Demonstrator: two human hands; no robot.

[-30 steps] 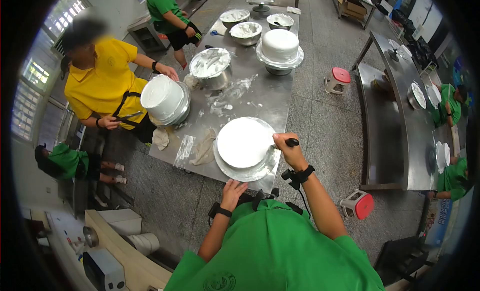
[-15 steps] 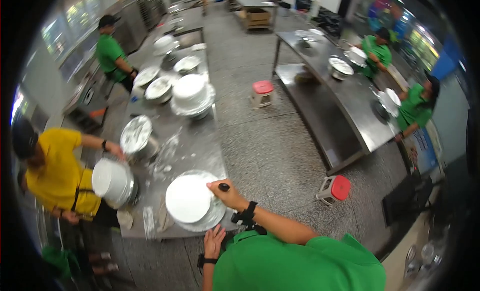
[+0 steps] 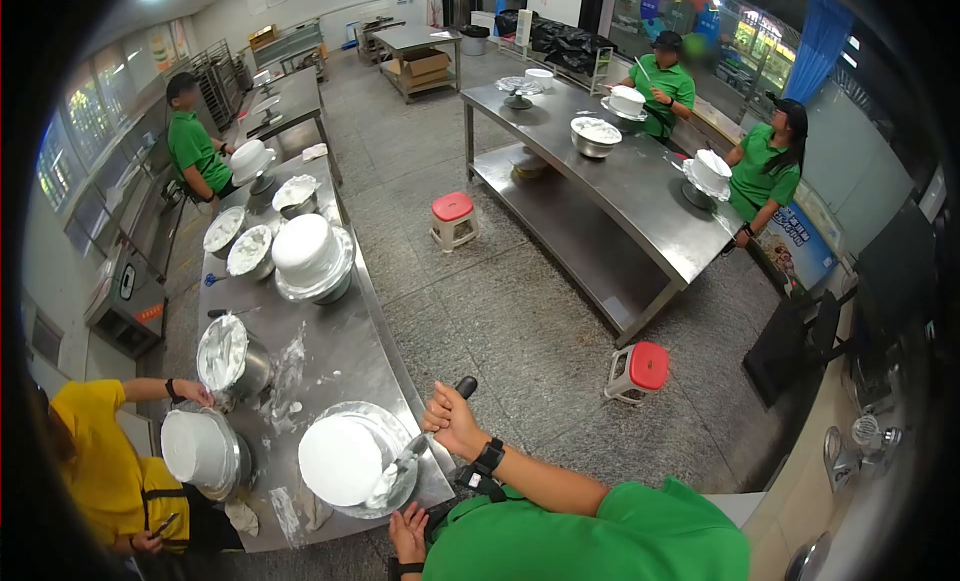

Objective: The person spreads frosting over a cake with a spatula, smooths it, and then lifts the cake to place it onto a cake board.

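My right hand point(image 3: 450, 419) is closed around the black handle of an icing spatula point(image 3: 412, 449). The blade slopes down to the left, with a lump of white cream on its end, over the near right edge of a white-coated round cake point(image 3: 338, 459). Under the cake is a round turntable point(image 3: 392, 417), its rim streaked with cream. My left hand point(image 3: 408, 531) has its fingers extended beside the near rim of the turntable, at the table's edge, holding nothing.
On the steel table point(image 3: 325, 366) stand a steel bucket of cream point(image 3: 235, 359), another coated cake point(image 3: 305, 246) and several cream bowls. A person in yellow point(image 3: 95, 461) works at the left beside a cake point(image 3: 195, 449). Red-topped stools point(image 3: 640, 366) stand in the aisle; people in green work beyond.
My right hand has lifted and turned, so the spatula's blade and its cream now show at the cake's edge. My left hand stays by the turntable. The view has tilted up and shifted.
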